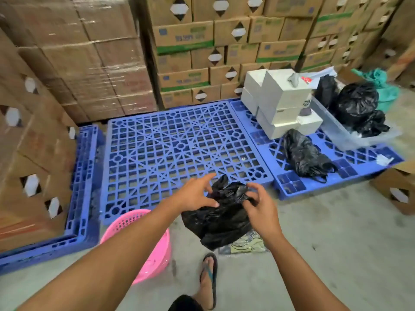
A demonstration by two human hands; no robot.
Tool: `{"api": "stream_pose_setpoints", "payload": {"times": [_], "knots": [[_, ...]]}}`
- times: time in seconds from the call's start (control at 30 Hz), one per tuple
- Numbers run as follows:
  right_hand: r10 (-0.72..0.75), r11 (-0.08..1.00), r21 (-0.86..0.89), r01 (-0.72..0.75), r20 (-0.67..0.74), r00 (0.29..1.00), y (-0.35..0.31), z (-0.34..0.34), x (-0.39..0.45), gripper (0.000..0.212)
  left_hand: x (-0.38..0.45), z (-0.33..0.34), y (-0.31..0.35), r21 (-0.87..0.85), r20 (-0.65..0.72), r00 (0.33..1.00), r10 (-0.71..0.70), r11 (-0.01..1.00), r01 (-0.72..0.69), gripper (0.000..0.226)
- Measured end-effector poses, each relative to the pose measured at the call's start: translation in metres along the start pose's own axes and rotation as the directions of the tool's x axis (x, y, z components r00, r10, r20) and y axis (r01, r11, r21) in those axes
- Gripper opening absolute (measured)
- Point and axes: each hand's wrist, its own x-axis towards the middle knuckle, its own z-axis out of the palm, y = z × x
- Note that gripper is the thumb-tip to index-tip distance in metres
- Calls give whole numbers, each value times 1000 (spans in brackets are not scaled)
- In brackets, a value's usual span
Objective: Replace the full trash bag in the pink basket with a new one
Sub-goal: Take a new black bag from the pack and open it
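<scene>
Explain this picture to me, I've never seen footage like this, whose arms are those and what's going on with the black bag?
There is no machine here. The one picture comes from a camera worn on a person's head, looking forward and down, so the arms reaching in from the bottom are the wearer's own.

The left hand and right hand are working at the top of a black trash bag; the right hand pinches the plastic, the left has its fingers spread against it. The bag sits over the concrete floor, with a printed packet beneath it.

Beside it, lower left, stands the pink basket, with no bag visible inside. Ahead lie blue pallets carrying white boxes and more black bags, with cardboard cartons stacked behind.
</scene>
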Motion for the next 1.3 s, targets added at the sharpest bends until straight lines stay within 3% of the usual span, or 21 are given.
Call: {"api": "stream_pose_setpoints", "payload": {"times": [0.1, 0.27, 0.43, 0.53, 0.63, 0.8, 0.9, 1.03, 1.17, 1.3], "knots": [[-61, 998, 38, 59, 42, 997, -28, 3, -35, 39, -55, -20, 13, 73, 25, 1000, -20, 997, 18, 96], [-141, 990, 42, 138, 72, 987, -81, 19, -85, 39, -138, -49, 19, 214, -52, 998, -23, 976, 34, 94], [-205, 970, -112, 217, 109, 973, -110, 37, -128, 42, -202, -94, 0, 285, -176, 983, -50, 953, 100, 80], [-204, 955, -166, 246, 234, 950, -127, 56, -153, 44, -237, -116, -19, 273, -263, 963, -52, 954, 126, 66], [-266, 942, -113, 317, 326, 907, -162, 72, -177, 41, -273, -134, -40, 273, -332, 943, -11, 956, 107, 62], [-381, 922, -20, 387, 135, 915, -243, 126, -170, 41, -320, -154, -63, 299, -333, 941, 58, 953, 47, 64], [-379, 885, -129, 448, 362, 852, -280, 176, -157, 55, -345, -165, -76, 334, -342, 937, 73, 941, 49, 69], [-225, 735, -334, 591, 702, 676, -303, 229, -157, 70, -380, -179, -99, 369, -373, 926, 52, 925, 96, 73], [-155, 585, -462, 667, 743, 651, -313, 248, -162, 48, -405, -190, -130, 392, -379, 925, -21, 902, 181, 75], [-232, 651, -415, 636, 688, 687, -320, 242, -169, 42, -415, -193, -163, 398, -433, 897, -84, 875, 274, 64]]}}
